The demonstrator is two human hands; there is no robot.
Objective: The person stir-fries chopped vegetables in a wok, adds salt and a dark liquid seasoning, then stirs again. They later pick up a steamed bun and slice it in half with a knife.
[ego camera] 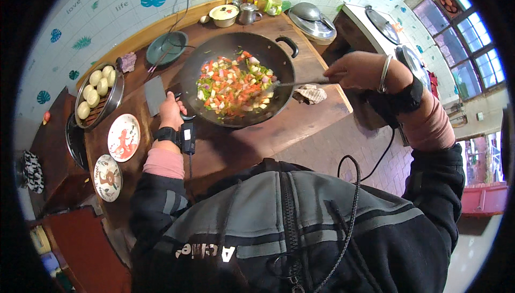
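Observation:
A large dark wok (237,39) stands on the wooden counter, holding diced vegetables (237,86) in orange, white and green. My left hand (172,112) grips the wok's near-left handle (187,116). The fingers of my right hand (350,70) are closed round the handle of a metal spatula (297,84); its blade is blurred among the vegetables at the wok's right side. A crumpled checked cloth (310,94) lies just right of the wok, beneath the spatula's handle. The opposite wok handle (288,46) is free.
Left of the wok are a steamer pan (116,102) of pale buns, two patterned plates (132,122) and a grey rectangular slab (155,95). Behind it stand a green basin (151,51), a lidded pot (224,21) and a metal jug (248,15). Metal lids (312,21) lie back right.

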